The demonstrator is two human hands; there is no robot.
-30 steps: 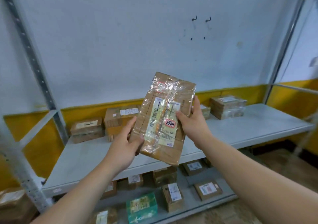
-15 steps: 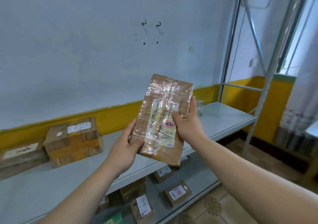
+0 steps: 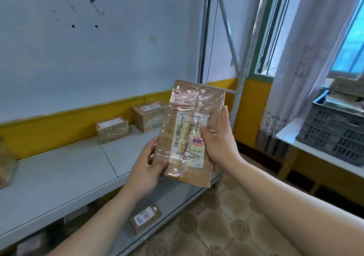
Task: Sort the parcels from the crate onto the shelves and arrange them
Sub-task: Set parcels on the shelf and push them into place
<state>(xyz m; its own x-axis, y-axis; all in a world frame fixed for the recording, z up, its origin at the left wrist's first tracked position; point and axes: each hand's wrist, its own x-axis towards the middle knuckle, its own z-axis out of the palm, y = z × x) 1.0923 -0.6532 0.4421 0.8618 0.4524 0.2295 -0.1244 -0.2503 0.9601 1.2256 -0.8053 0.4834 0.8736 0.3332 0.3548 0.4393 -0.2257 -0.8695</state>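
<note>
A person holds a flat, brown cardboard parcel wrapped in shiny clear tape [image 3: 190, 135] in the air in front of the right end of a grey metal shelf [image 3: 59, 169], just above its front edge. The left hand [image 3: 145, 169] grips the parcel's lower left edge, thumb on the front. The right hand [image 3: 218, 145] grips the right edge, its fingers [image 3: 224, 118] curled round the side and the thumb pressed on the white label beside a small red sticker. The parcel's long axis stands nearly upright, its top leaning slightly right, with the label face turned toward the camera. Two taped brown boxes, one smaller [image 3: 112, 129] and one larger [image 3: 147, 116], sit along the shelf's back edge, and a small labelled brown box [image 3: 145, 217] lies on the lower shelf. At the right, a grey slatted plastic crate [image 3: 332, 135] with more packets inside rests on a white tabletop [image 3: 291, 137]. The sorting looks partly done: this parcel is not yet shelved, and more remain in the crate.
</note>
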